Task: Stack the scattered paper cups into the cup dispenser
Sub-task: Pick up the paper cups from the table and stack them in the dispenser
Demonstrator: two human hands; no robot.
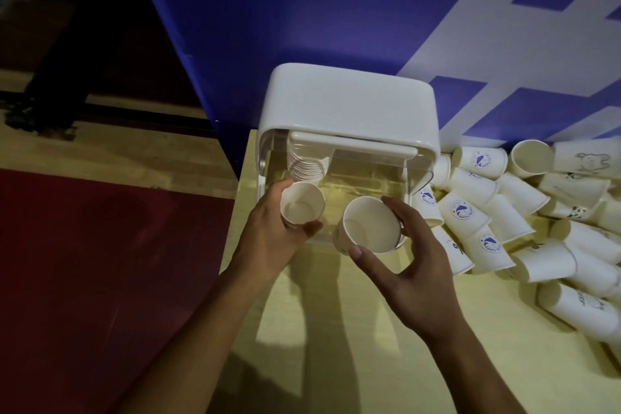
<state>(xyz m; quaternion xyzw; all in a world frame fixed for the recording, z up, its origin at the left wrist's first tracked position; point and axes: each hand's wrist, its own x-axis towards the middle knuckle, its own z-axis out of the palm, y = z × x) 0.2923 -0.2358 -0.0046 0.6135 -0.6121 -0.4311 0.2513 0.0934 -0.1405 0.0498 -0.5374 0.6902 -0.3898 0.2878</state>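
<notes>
A white cup dispenser (349, 104) with a clear front stands on the pale yellow table (336, 329). Inside it on the left sits a stack of nested white cups (307, 163). My left hand (272, 239) grips a small white paper cup (301, 208), mouth up, just below that stack at the dispenser's front. My right hand (413, 265) holds a larger white paper cup (369, 225), mouth toward me, beside the first. Several loose cups (504, 212) lie scattered on their sides to the right.
A blue wall with white shapes (336, 10) rises right behind the dispenser. The table's left edge (235, 212) drops to a wooden floor and a red mat (100, 262). Cups crowd the table's right side.
</notes>
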